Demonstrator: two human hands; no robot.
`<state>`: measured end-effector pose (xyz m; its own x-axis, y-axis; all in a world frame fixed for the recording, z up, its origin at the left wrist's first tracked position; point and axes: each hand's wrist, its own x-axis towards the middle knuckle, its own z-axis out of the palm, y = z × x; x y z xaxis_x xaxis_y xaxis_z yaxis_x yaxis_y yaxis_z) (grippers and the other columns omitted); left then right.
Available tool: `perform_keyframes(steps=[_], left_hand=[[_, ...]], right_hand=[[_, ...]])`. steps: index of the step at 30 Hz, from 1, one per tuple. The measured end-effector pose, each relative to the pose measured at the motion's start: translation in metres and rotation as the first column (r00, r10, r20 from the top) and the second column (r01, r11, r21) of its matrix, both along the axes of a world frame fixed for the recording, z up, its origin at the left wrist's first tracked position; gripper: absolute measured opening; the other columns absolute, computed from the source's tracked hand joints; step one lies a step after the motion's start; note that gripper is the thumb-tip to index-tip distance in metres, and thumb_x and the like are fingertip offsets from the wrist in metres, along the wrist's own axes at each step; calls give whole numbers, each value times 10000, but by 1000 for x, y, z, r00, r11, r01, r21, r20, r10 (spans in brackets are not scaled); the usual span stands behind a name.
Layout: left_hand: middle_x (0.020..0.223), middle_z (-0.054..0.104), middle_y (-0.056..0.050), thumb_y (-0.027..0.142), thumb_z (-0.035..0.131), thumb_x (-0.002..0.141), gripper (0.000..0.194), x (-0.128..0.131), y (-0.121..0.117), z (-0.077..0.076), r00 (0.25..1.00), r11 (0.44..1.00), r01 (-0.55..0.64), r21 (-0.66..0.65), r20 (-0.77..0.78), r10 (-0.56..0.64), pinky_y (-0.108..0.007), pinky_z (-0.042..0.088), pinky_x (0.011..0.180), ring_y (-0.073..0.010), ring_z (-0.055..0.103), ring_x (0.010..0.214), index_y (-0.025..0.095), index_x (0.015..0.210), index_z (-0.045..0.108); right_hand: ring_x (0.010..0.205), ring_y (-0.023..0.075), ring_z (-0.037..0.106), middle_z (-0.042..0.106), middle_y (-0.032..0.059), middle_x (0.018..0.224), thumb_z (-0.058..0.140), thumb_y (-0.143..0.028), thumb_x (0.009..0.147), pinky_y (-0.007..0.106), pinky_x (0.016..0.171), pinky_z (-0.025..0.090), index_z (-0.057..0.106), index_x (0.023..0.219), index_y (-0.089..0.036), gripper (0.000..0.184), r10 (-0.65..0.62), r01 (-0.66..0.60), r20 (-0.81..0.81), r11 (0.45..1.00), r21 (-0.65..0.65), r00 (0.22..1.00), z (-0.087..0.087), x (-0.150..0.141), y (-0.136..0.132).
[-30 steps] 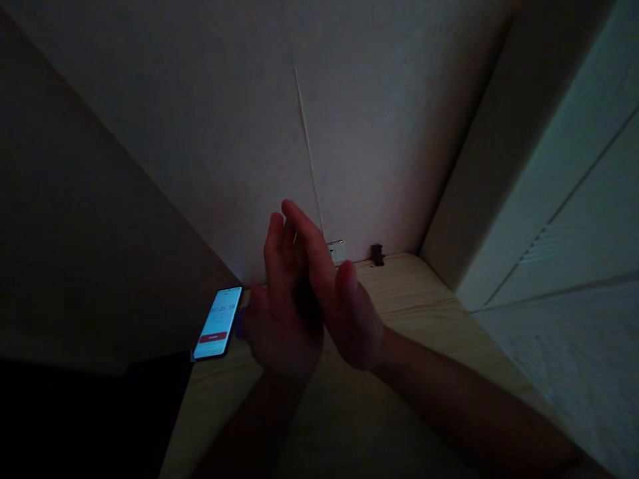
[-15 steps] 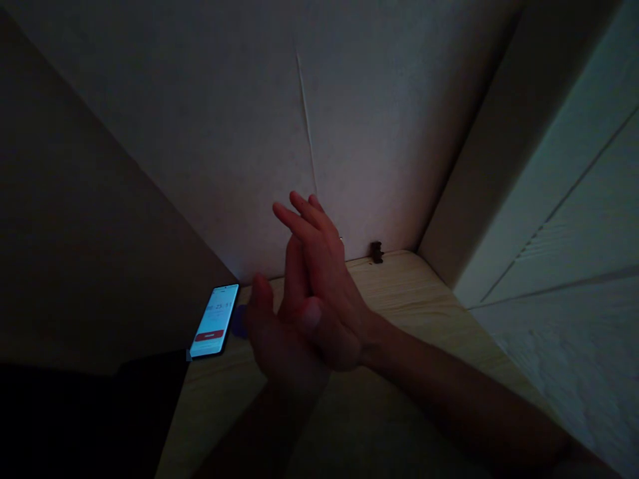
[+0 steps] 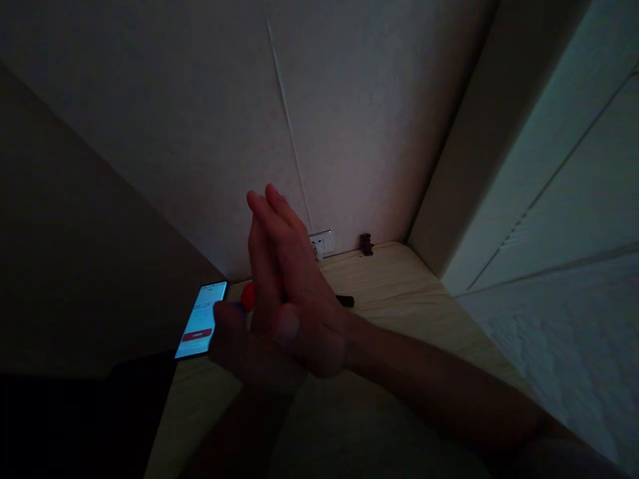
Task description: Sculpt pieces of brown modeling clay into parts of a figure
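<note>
In a dim room my two hands are pressed palm to palm above a light wooden surface (image 3: 399, 293). My right hand (image 3: 304, 299) lies on top, fingers stretched out and pointing up and left. My left hand (image 3: 239, 346) is under it, mostly hidden, with its thumb showing near the lit phone (image 3: 200, 319). Neither hand holds anything that I can see. Just behind the hands lie a small red thing (image 3: 248, 296) and a dark stick-like thing (image 3: 344, 301).
A wall socket (image 3: 322, 243) and a small dark object (image 3: 366, 244) sit where the wooden surface meets the wall. A pale panelled door or cabinet (image 3: 564, 199) rises on the right. A dark mass fills the lower left.
My hands went from apart with palms facing to pressed flat together, the right sliding over the left. The view shifted, so the socket, the red thing and the dark stick now show.
</note>
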<state>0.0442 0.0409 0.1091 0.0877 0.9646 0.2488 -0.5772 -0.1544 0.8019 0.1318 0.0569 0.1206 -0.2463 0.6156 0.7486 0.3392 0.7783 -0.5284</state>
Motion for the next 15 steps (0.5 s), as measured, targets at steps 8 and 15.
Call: perform_keyframes(steps=[8,15], left_hand=[[1478,544,12,603,437,941,550,15,4,17,984,995,90,30,154,-94,-462,242,1279,-258,210,1565,360,1429,512],[1384,637,1,495,443,980,433,19,-1,16,988,996,68,52,136,-74,-415,238,1290,-205,234,1558,360,1369,578]], right_hand=[[1594,255,121,260,129,1675,55,-784,916,481,1288,146,295,1563,-130,950,-15,15,-9,999,46,1000,-4,0,13],[1591,239,136,250,103,1683,75,-721,965,485,1290,144,279,1572,-150,859,-7,9,-41,998,62,999,-9,3,19]])
